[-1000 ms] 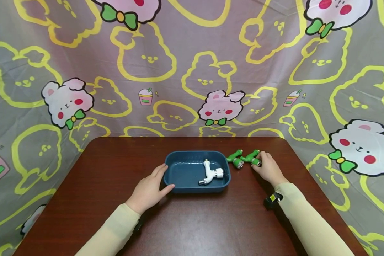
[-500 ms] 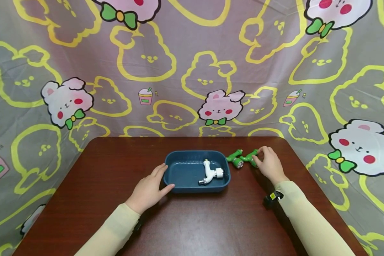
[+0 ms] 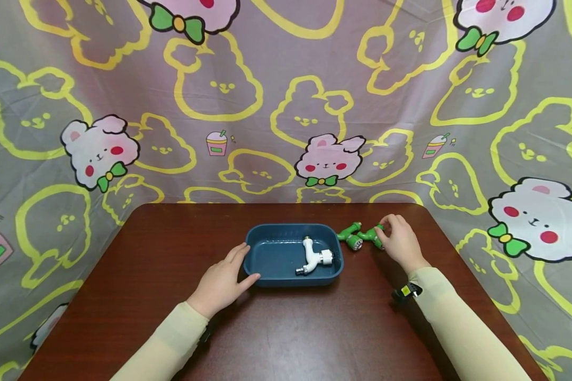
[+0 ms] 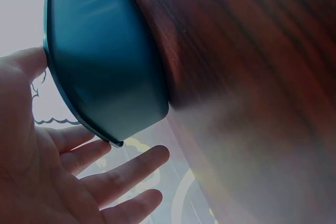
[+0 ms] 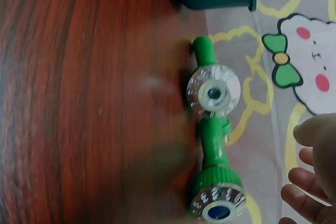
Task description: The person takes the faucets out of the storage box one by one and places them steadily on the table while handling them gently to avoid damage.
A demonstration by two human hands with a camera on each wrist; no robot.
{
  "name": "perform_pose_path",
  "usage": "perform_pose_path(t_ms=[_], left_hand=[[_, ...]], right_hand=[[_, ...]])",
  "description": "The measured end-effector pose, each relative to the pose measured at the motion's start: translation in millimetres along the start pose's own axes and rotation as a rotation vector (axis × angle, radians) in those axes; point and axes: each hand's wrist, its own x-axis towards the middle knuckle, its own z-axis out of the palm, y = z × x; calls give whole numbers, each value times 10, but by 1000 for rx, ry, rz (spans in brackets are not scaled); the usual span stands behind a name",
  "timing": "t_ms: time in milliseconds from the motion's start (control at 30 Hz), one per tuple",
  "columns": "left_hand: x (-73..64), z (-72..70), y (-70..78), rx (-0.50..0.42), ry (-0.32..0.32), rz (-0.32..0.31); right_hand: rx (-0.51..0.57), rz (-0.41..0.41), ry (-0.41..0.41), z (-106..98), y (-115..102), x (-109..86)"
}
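A dark blue basin [image 3: 271,282] stands on the table with a white faucet [image 3: 311,257] lying inside it. My left hand [image 3: 221,283] rests at the basin's left end, fingers spread. In the left wrist view, its thumb and fingertips meet the rim. Two green faucets lie right of the basin: one [image 3: 349,233] close to its wall, the other [image 3: 369,235] partly covered by my right hand [image 3: 401,244]. In the right wrist view that hand shows loosely bent fingers [image 5: 307,179], with a gap between them and the near green faucet [image 5: 215,177].
The brown wooden table [image 3: 286,328] has rounded back corners. Patterned cloth [image 3: 248,106] hangs close behind it and along both sides.
My right hand has drawn its fingers up and slightly back from the right green faucet's knob. The left hand and the basin stay where they were.
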Motion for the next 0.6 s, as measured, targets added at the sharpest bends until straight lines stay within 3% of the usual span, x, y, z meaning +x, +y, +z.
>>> perform_pose_path(t_ms=[200,600], left_hand=[[5,3,4,2,3,1],[10,6,-6,10,3,12]], right_hand=[[11,-48,1,-11,-133,11],[15,-100,-95,-44,-479,8]])
